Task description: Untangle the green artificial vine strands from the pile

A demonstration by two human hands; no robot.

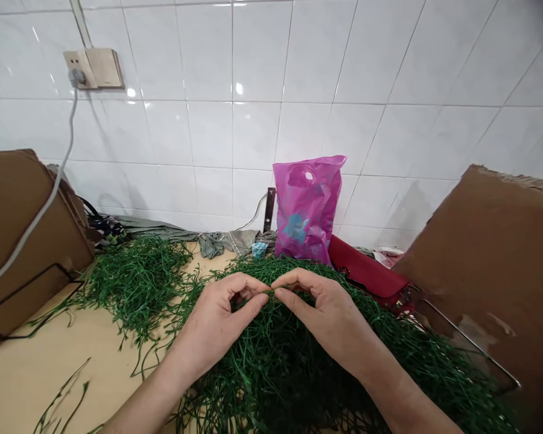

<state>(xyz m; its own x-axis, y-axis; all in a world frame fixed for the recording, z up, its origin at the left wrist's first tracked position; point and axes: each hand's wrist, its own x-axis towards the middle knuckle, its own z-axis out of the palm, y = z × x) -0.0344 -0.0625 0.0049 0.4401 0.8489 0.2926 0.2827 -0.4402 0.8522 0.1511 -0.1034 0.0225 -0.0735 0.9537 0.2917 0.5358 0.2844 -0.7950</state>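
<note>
My left hand [228, 322] and my right hand [323, 313] meet fingertip to fingertip in the middle of the view. Both pinch a thin green stem [271, 289], of which only a short piece shows between the fingers. Beneath them spreads a large tangled heap of long green stems [271, 367], some with small knobs at their ends. A smaller pile of the same stems [138, 283] lies to the left, and a few loose strands [67, 392] rest on the tan surface at the lower left.
A purple plastic bag [305, 211] stands against the tiled wall, beside a red purse [366, 268]. Cardboard pieces flank both sides, left [18, 241] and right [493, 271]. A white cable [49, 199] hangs from the wall socket [93, 68]. Grey cloth [163, 229] lines the back edge.
</note>
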